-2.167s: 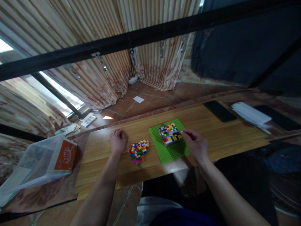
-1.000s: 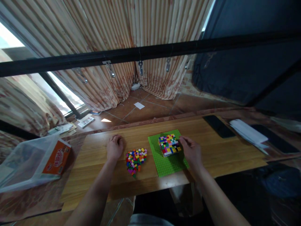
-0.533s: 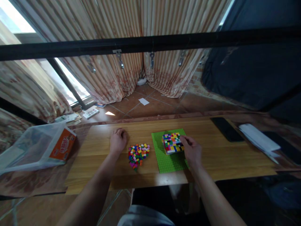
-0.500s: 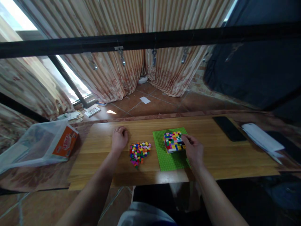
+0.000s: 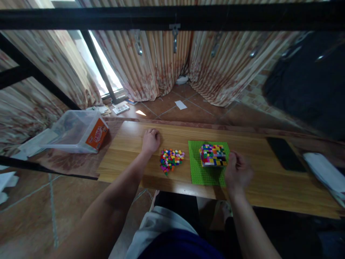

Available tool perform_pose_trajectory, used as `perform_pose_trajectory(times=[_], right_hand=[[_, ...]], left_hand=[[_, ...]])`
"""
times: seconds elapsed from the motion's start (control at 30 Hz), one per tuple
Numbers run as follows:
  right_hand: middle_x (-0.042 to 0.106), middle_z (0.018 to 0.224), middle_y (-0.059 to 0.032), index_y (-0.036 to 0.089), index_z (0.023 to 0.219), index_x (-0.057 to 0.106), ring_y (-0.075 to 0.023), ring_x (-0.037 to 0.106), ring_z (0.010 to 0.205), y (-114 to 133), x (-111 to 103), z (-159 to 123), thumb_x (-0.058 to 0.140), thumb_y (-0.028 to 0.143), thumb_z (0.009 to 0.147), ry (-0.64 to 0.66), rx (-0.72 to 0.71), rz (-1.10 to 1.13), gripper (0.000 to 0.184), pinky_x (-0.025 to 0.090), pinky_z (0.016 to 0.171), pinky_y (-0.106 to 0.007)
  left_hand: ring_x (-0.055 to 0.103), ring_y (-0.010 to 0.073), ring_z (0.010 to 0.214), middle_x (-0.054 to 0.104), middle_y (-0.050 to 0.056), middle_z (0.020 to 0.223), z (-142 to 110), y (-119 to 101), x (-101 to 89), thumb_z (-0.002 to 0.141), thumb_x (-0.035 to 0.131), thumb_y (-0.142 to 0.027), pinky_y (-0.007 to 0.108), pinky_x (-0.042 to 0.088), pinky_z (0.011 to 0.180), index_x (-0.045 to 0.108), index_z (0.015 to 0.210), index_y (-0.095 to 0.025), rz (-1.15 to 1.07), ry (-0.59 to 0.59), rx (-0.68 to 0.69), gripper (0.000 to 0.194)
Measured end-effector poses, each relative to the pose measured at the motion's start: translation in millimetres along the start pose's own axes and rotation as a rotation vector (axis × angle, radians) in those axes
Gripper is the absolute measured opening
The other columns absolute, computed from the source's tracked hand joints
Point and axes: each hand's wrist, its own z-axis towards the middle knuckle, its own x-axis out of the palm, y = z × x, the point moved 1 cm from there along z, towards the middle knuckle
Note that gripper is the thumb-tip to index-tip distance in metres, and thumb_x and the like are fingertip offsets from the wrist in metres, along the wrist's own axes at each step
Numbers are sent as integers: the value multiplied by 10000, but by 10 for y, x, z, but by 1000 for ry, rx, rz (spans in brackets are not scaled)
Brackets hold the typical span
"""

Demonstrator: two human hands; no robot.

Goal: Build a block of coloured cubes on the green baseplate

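Resting on the wooden table (image 5: pixel 121 154), my left hand (image 5: pixel 151 141) was a bit left of the middle of the frame. Its fingers were curled in, and I could not tell if anything was under them. Just below it and to the right was a pile of little blocks (image 5: pixel 171 160), red, blue, yellow, pink, orange, green and white.

Right of the middle of the frame, a green plate (image 5: pixel 198 176) lay flat on the table. A block stack (image 5: pixel 213 155) of many colors sat on the plate, near its top right part. My right hand (image 5: pixel 239 172) was just to the right of the stack, with its fingers bent. It was blurry, so I could not tell if it touched the stack or pinched a block. My two hands were well apart, with the pile and the stack between them.

On the right side of the frame was a flat black thing (image 5: pixel 285 154). A clear box (image 5: pixel 75 133) was on the left side.
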Motion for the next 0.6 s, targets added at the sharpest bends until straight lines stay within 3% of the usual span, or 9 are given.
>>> perform_pose_trajectory(times=[0.07,0.17,0.3,0.43,0.6], right_hand=[[699,1004,-129,152,1027,711,-235,642,931,194,16,-129,487,422,931,68,-118,19,363,477,852,-372],[705,994,-91,205,996,717,-212,645,942,434,190,-363,478,325,940,307,-294,73,273,481,889,-360],[702,987,-87,202,1015,715,-212,643,941,506,557,-590,441,226,931,551,-366,53,288,496,870,-354],[694,993,-97,190,1036,710,-231,626,963,463,794,-609,413,167,915,611,-367,-29,322,483,890,-372],[683,972,-98,184,1015,704,-225,613,927,517,899,-497,411,186,934,569,-386,-107,304,463,866,-343]], left_hand=[[568,258,1060,671,106,1070,-2,-2,2,860,462,-150,396,442,995,670,962,-173,-6,2,-1,233],[570,256,1056,670,104,1074,-6,2,6,861,464,-145,394,445,992,669,956,-174,-9,0,-2,228],[566,258,1071,666,108,1090,-9,16,16,856,480,-141,396,449,993,669,974,-173,-16,-8,-1,225],[568,260,1073,667,106,1079,-10,22,24,858,483,-146,406,455,991,673,963,-179,-27,-6,3,219],[569,264,1071,667,107,1088,-6,21,24,850,485,-152,414,457,996,675,958,-179,-27,-7,-11,220]])
